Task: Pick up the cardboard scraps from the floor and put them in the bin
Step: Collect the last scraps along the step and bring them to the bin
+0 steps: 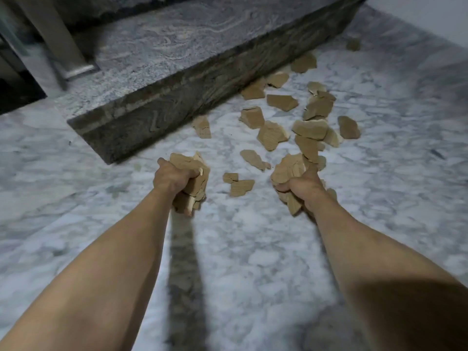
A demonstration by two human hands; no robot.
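Cardboard scraps (pixel 272 134) were what we were cleaning up, and lots of them lay on the marble floor (pixel 253 249) beside the dark stone step (pixel 177 79). We had our left hand (pixel 170 176) out in front, with its fingers curled tight around a thick bunch of scraps (pixel 196 184). Our right hand (pixel 302 190) was out too, and its fingers were wrapped around another handful (pixel 287 173). Both hands were full and low, near the floor.

We think the job was only partly done. Two handfuls were picked up, but none of it was in a bin. We could not see a bin anywhere in the view, so we cannot say what was in it or where it stood.

Plenty was left. Two small pieces (pixel 239 184) lay between our hands. A big spread of pieces sat past our right hand, going up along the step. One little piece (pixel 353 44) lay far off near the wall (pixel 430 16). We guess it would take a few more trips to get them all.
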